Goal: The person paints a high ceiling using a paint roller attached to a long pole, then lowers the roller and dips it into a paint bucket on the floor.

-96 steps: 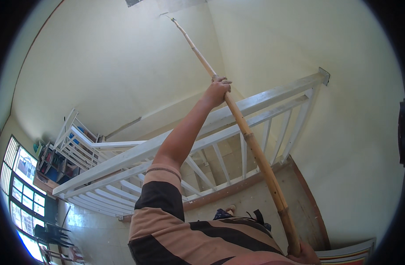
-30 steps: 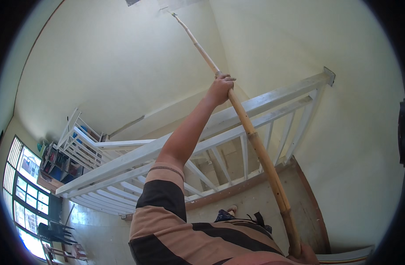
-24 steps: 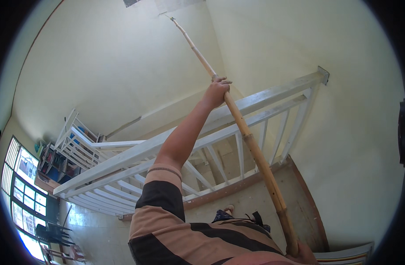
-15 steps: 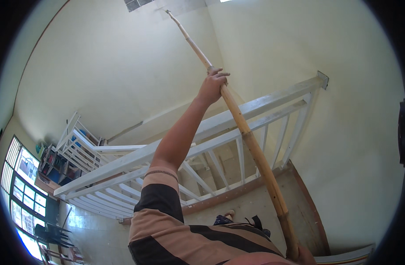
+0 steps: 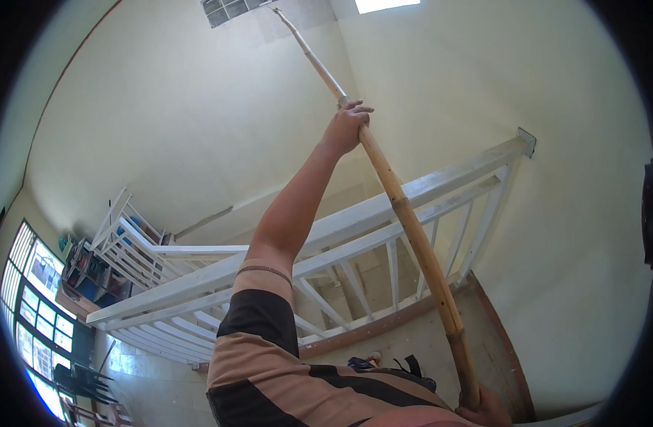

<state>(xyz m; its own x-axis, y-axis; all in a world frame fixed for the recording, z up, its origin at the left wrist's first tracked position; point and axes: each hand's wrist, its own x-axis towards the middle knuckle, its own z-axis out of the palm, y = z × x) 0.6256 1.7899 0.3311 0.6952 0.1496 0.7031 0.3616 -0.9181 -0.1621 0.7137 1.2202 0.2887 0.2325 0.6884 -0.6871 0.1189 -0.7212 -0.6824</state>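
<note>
A long bamboo pole (image 5: 420, 245) runs slantwise from the lower right up toward the far wall. My left hand (image 5: 346, 128), arm stretched out, grips it around the middle, with a couple of fingers sticking out past the shaft. Close to its lower end my right hand (image 5: 489, 408) is wrapped around the thick bamboo beside my body; part of that hand is cut off by the lower edge. The pole's thin tip reaches up to a grey patch (image 5: 273, 32) of wall beside a grid-like vent (image 5: 230, 10). What the tip carries is too small to make out.
A white railing (image 5: 476, 153) crosses in front of me below the pole, with stairs visible through its bars. Plain pale walls (image 5: 582, 235) rise ahead and at right. Lower left are a shelf with goods (image 5: 92, 274), dark-framed windows (image 5: 45, 313) and a dark chair (image 5: 81, 378).
My view has tilted up a little, so the railing sits lower and more of the vent and a bright opening shows. Both hands keep their hold, and more of my right hand is visible.
</note>
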